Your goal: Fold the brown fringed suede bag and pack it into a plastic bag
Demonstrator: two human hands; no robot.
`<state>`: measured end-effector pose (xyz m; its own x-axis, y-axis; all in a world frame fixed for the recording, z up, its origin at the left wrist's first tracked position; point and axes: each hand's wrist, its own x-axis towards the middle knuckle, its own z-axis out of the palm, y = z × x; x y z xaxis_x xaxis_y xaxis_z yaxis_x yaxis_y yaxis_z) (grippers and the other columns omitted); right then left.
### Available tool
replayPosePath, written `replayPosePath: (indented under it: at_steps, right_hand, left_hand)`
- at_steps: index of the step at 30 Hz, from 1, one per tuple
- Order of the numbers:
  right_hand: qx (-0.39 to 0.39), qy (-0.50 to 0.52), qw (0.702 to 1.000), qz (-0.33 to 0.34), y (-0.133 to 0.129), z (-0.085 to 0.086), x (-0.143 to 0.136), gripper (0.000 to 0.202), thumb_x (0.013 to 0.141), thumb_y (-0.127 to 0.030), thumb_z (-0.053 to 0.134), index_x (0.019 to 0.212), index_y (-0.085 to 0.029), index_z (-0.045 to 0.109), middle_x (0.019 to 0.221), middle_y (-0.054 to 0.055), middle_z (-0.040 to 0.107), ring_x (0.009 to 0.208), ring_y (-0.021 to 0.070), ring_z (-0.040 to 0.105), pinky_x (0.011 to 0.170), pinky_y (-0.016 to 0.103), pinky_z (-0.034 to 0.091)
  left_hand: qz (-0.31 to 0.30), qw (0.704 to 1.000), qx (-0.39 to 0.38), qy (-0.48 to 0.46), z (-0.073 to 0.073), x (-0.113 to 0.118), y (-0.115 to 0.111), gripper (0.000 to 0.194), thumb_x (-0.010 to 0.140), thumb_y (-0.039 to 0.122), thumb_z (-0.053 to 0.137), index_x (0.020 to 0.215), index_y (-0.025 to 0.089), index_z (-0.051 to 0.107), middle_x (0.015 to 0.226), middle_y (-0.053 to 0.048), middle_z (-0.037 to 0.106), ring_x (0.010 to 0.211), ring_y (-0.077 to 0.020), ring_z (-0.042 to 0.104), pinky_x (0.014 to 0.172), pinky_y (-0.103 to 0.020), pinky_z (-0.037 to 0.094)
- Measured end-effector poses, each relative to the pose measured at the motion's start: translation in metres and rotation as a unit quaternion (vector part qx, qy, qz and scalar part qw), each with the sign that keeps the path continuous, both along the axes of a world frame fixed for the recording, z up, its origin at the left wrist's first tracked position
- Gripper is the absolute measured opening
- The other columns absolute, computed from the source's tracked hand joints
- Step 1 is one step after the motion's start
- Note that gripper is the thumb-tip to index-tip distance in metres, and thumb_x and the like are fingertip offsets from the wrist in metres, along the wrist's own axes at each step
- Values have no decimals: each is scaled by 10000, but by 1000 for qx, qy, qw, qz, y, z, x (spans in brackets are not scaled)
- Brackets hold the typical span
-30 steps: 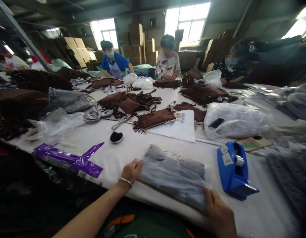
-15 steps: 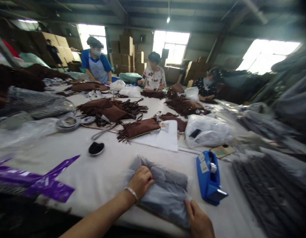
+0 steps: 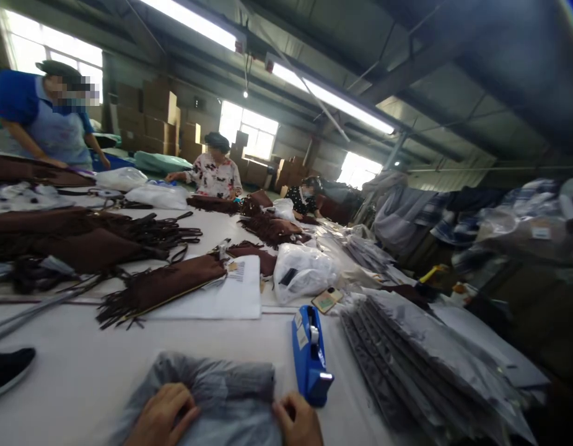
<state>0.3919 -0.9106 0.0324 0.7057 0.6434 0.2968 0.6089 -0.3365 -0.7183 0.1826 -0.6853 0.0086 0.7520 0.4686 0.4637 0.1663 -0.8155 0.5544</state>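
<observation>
Head view: a grey bagged garment lies at the near edge of the white worktop, its long axis running left to right. The left hand presses it with fingers spread; the right hand pinches its right end. A blue tape dispenser stands just beside it, with stacked grey bags beyond.

dim warehouse, strip lights, bright windows.
</observation>
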Motion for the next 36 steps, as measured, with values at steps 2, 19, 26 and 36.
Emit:
replayPosePath:
  at_steps: [2, 19, 26, 36]
  right_hand:
    - [5, 40, 999, -22, -21, 8, 5, 271, 784, -508, 499, 610, -326, 598, 581, 22, 613, 556, 260, 609, 529, 396, 506]
    - [42, 120, 973, -192, -53, 22, 62, 478, 770, -608, 500, 924, -199, 692, 1273, 79, 548, 1198, 264, 461, 1047, 387, 321]
    - [40, 56, 970, -233, -70, 14, 61, 547, 670, -683, 532, 785, -169, 682, 1134, 134, 599, 1192, 327, 429, 1087, 455, 215]
    - [141, 142, 962, -186, -54, 33, 41, 628, 769, -522, 588, 1319, -255, 443, 956, 32, 676, 1161, 243, 507, 1040, 418, 343]
  left_hand:
    - [17, 999, -25, 42, 17, -2, -8, 167, 814, 327, 528, 683, 238, 580, 744, -18, 619, 747, -222, 592, 686, -340, 504]
    - [37, 992, -45, 109, 31, -7, -20, 142, 842, 283, 586, 743, 181, 583, 833, -38, 601, 865, -228, 538, 798, -362, 402]
    - [40, 990, -63, 123, 30, -6, -21, 132, 843, 280, 594, 755, 182, 586, 845, -29, 594, 891, -234, 532, 824, -384, 384]
    - [44, 992, -57, 103, 30, -6, -22, 87, 808, 219, 646, 744, 197, 593, 829, -22, 598, 887, -234, 544, 820, -380, 391]
